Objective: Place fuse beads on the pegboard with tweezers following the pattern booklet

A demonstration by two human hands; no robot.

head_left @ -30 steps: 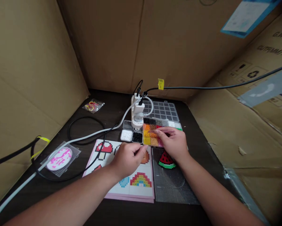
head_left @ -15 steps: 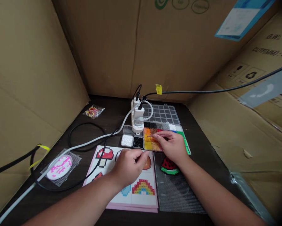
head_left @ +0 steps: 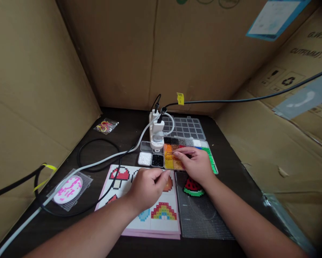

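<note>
In my right hand (head_left: 197, 163) is a pair of thin pinkish tweezers (head_left: 186, 152), its tips pointing left over the orange and yellow compartments of the bead box (head_left: 169, 164). My left hand (head_left: 148, 184) rests over the pattern sheet (head_left: 161, 229), fingers curled with thumb against index; what they pinch, if anything, is too small to make out. The sheet shows a mushroom, a rainbow and other pixel designs. Below my right hand lies a clear pegboard (head_left: 198, 222) carrying a watermelon slice of beads (head_left: 193, 188), partly covered by the hand.
A white power strip (head_left: 157, 141) with plugs stands behind small boxes of white beads (head_left: 145, 158) and black beads (head_left: 157, 160). A white cable (head_left: 96, 164) crosses the table. At left, a pink-and-white oval (head_left: 68, 190) lies on a small pegboard. Cardboard walls (head_left: 123, 53) surround the table.
The view has shifted slightly. My right hand has barely moved, its tweezers still over the orange and yellow beads. My left hand stays in place above the sheet.
</note>
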